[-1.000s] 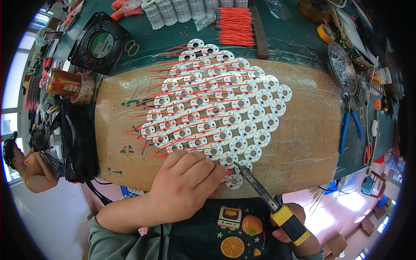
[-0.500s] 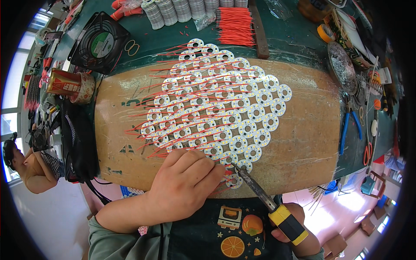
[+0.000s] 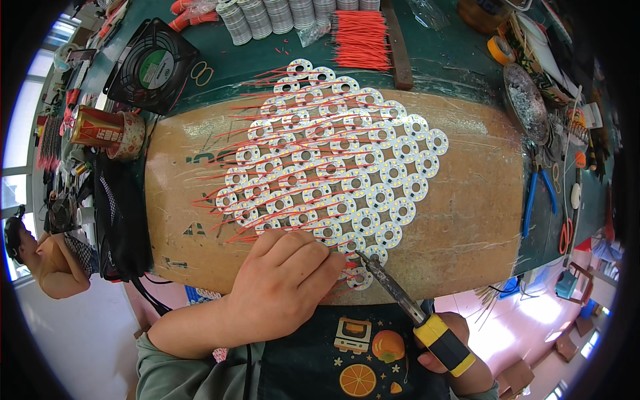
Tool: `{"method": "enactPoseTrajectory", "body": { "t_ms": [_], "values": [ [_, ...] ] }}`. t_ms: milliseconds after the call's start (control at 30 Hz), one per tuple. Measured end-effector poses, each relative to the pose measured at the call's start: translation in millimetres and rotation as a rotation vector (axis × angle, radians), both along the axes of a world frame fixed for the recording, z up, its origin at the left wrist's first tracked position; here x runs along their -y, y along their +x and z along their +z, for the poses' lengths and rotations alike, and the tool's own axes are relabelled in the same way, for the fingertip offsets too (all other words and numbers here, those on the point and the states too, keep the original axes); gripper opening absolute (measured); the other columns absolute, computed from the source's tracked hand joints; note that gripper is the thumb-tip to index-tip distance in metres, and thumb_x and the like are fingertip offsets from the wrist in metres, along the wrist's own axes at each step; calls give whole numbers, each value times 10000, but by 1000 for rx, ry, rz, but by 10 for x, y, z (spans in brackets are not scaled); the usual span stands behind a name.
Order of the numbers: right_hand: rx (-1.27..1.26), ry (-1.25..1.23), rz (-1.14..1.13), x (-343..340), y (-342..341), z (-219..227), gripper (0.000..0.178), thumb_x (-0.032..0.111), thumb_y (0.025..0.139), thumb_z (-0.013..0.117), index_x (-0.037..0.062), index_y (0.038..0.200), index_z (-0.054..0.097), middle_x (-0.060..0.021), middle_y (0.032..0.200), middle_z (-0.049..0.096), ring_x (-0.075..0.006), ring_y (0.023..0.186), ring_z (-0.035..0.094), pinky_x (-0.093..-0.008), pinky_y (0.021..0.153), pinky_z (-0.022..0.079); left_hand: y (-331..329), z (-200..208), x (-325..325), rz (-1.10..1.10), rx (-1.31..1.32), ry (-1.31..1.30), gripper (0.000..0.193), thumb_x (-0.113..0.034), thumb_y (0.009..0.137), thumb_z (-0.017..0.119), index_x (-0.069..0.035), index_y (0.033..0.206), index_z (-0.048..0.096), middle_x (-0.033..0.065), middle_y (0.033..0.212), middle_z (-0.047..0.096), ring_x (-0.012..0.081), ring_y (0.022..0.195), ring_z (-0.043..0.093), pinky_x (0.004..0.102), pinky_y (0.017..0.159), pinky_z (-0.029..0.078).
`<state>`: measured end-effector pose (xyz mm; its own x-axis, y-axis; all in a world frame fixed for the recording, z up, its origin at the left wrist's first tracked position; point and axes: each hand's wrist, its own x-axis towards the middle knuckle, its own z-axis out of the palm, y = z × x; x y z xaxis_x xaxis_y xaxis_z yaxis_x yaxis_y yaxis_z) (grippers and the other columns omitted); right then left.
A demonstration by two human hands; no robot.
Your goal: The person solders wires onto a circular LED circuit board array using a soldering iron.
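Note:
My right hand [image 3: 453, 343] grips a soldering iron [image 3: 437, 337] by its yellow and black handle. Its tip rests at a round white LED board [image 3: 352, 244] near the front of a slanted block of such boards. My left hand [image 3: 287, 280] is closed in a pinch beside that tip, with red wire [image 3: 350, 265] showing at its fingertips; the fingers hide part of the wire. Ring-shaped boards [image 3: 331, 167] with yellow chips lie edge to edge in rows. Thin red wires [image 3: 230, 177] run leftward across many of them, while boards on the right side carry none.
The boards lie on a brown work board [image 3: 467, 220]. Behind are stacked discs [image 3: 280, 17], a red wire bundle [image 3: 362, 40] and a black fan [image 3: 152, 67]. A can [image 3: 97, 127] stands left; a metal dish [image 3: 527, 103] and blue-handled pliers [image 3: 531, 200] lie right. Another person [image 3: 50, 260] is far left.

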<state>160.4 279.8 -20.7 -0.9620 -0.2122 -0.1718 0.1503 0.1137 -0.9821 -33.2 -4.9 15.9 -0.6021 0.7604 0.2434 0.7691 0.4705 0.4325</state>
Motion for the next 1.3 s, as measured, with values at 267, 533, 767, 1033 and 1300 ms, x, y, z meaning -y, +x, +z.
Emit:
{"method": "enactPoseTrajectory", "body": {
  "t_ms": [267,533,767,1033,1300],
  "values": [
    [40,-59,-83,8,-28,82,294,160,694,867,25,740,610,-52,644,547,-217,547,512,-344,529,383,16,-5,-6,12,1,1,341,-51,683,736,-71,1023,741,22,913,619,217,868,626,361,750,473],
    [49,-69,-107,-25,28,85,320,173,714,865,-9,813,621,-43,659,555,-186,570,510,-328,544,382,87,87,-73,70,-120,-11,339,-76,647,734,-68,986,745,42,941,616,251,919,633,395,817,476],
    [2,-65,-199,12,112,63,347,245,768,840,-13,862,628,-60,668,584,-187,567,542,-311,552,417,132,27,-177,21,-131,31,360,-95,633,733,-58,991,748,33,929,616,226,905,634,381,818,470],
    [71,-83,-137,-44,54,129,356,290,756,841,15,850,636,-49,666,585,-196,557,550,-311,536,420,109,-70,-207,16,-45,72,374,-70,652,730,-52,1025,742,28,924,614,224,879,632,378,752,475],
    [81,-16,-3,-139,78,102,459,229,725,852,-17,1083,703,-141,936,777,-272,798,777,-338,703,604,87,-84,-205,8,-61,52,383,-77,646,729,-56,1028,738,30,925,611,224,879,631,376,751,475]
  ]
}}
